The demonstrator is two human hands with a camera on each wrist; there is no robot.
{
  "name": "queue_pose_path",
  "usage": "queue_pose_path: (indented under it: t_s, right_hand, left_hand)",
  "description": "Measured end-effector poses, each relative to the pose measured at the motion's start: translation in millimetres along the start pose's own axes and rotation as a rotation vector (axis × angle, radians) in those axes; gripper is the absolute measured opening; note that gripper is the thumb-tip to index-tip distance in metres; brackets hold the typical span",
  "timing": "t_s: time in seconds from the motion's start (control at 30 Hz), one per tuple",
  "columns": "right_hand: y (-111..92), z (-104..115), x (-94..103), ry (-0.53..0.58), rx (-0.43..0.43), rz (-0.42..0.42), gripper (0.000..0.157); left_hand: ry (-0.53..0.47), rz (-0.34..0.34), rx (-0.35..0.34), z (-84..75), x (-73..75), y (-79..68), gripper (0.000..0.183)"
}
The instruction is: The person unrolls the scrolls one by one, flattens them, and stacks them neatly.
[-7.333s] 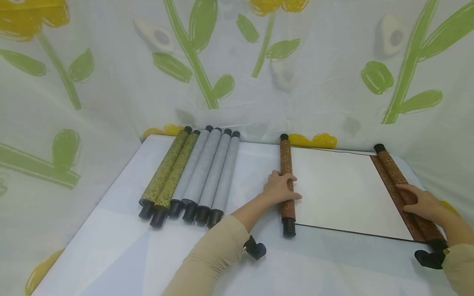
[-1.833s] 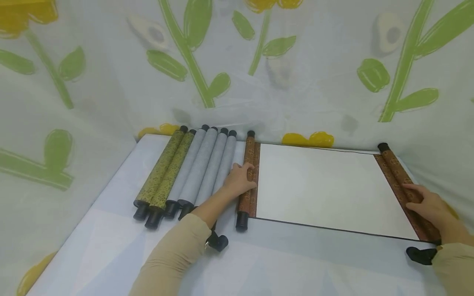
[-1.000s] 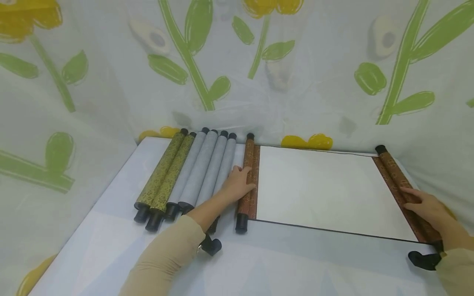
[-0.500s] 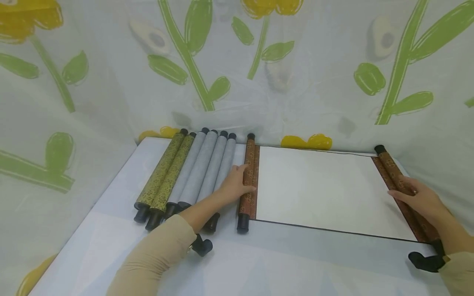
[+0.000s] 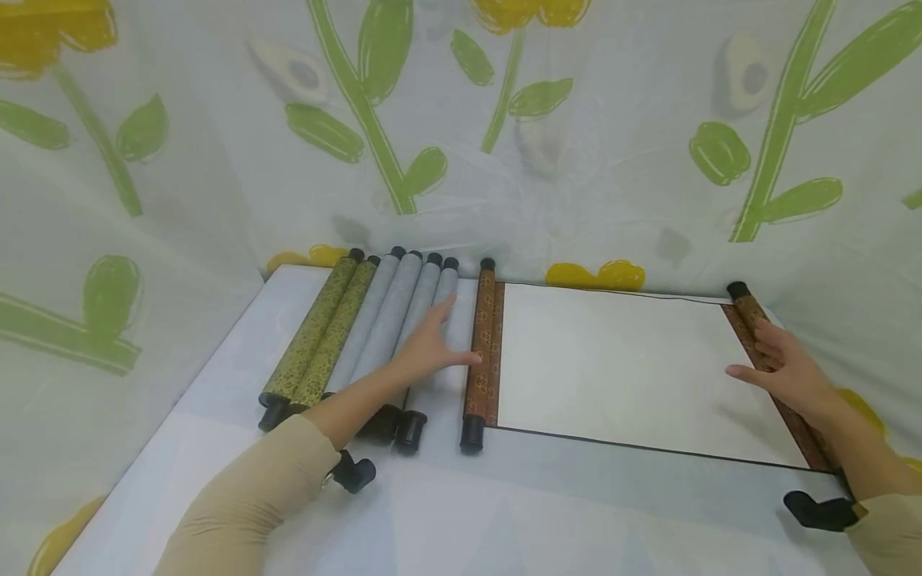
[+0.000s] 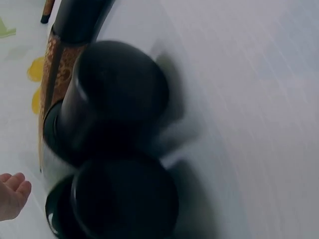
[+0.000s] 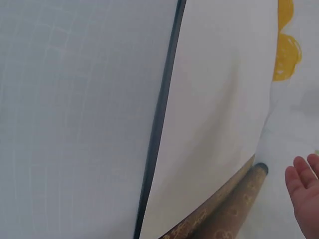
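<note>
An unrolled hanging scroll [image 5: 612, 368] lies flat, its white sheet blank between brown patterned rollers with black end knobs. My left hand [image 5: 425, 348] hovers over the grey scrolls, fingers spread. Its thumb points to the left roller [image 5: 479, 360]; contact cannot be told. Above the right roller [image 5: 751, 314] is my right hand [image 5: 788, 376], its thumb out over the sheet and nothing gripped. The right wrist view shows these fingers [image 7: 294, 180] apart from the roller. In the left wrist view, black knobs [image 6: 124, 74] fill the middle, with the left hand at the left edge.
Several rolled grey scrolls [image 5: 398, 320] and two yellow-green ones [image 5: 310, 336] lie side by side on the left of the pale table [image 5: 461, 520]. A flower-printed cloth [image 5: 612, 184] hangs along the table's back. Black wrist devices [image 5: 821, 512] stick out below both wrists.
Both rollers were spread apart earlier, the left one drawn leftward to uncover more sheet. Since half a second ago, both hands have let go, the left moving left, the right lifting slightly.
</note>
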State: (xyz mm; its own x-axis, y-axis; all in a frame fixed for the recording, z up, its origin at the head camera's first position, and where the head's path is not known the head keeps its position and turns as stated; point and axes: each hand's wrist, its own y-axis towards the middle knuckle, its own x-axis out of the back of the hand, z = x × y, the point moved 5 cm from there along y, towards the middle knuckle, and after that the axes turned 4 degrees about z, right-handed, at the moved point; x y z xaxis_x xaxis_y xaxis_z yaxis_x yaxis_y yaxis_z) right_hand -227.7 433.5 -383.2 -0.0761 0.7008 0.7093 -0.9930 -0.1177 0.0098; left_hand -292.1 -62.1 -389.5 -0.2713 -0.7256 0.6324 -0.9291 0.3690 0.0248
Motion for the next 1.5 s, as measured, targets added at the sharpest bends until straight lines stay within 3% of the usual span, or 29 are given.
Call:
queue_pose_path:
  t_s: [0.3,0.67,0.97,1.5]
  right_hand:
    - [6.3,16.2,-15.3,-0.010,-0.002,0.059,0.097]
    - [24.3,36.7,-43.0,-0.100,-0.017,0.183,0.103]
    - [34.3,61.5,-55.3,-0.074,0.039,0.205,0.105]
    - [55.7,113.5,-80.6,-0.016,0.152,0.205,0.104]
  left_hand:
    - [-0.030,-0.017,-0.026,7.3,21.0,-8.9,0.117]
    - [0.060,0.027,-0.027,19.1,32.9,-17.9,0.121]
    - [0.029,0.030,0.050,25.0,39.0,-24.7,0.119]
    - [0.050,0.033,0.065,21.9,51.4,-30.9,0.114]
